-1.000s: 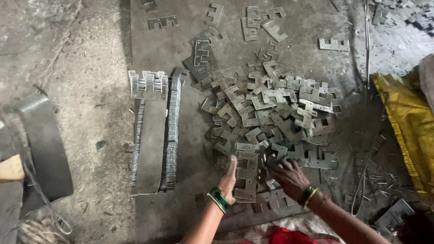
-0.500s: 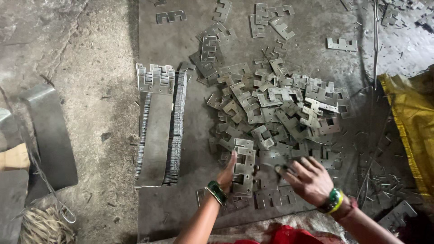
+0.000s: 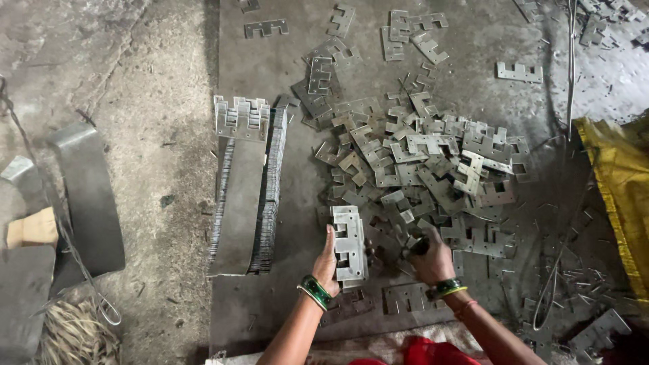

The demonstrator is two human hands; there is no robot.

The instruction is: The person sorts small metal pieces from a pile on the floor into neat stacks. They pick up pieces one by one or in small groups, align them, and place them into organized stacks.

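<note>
head view: plate heap [image 3: 433,162] beside hands [image 3: 378,260]

Two hands: the left hand [image 3: 329,262] and the right hand [image 3: 431,257], each with a green bangle at the wrist. One small stack of stamped metal plates [image 3: 349,243]. Two long rows of stacked plates [image 3: 247,196]. Loose plates in the heap [image 3: 433,155]: perhaps several dozen, too tangled to count. One yellow sack [image 3: 618,182].

Dull grey metal stampings [image 3: 419,162], matt, rough concrete floor [image 3: 155,135], yellow woven sack [image 3: 618,176], glossy green bangle [image 3: 315,292]
</note>
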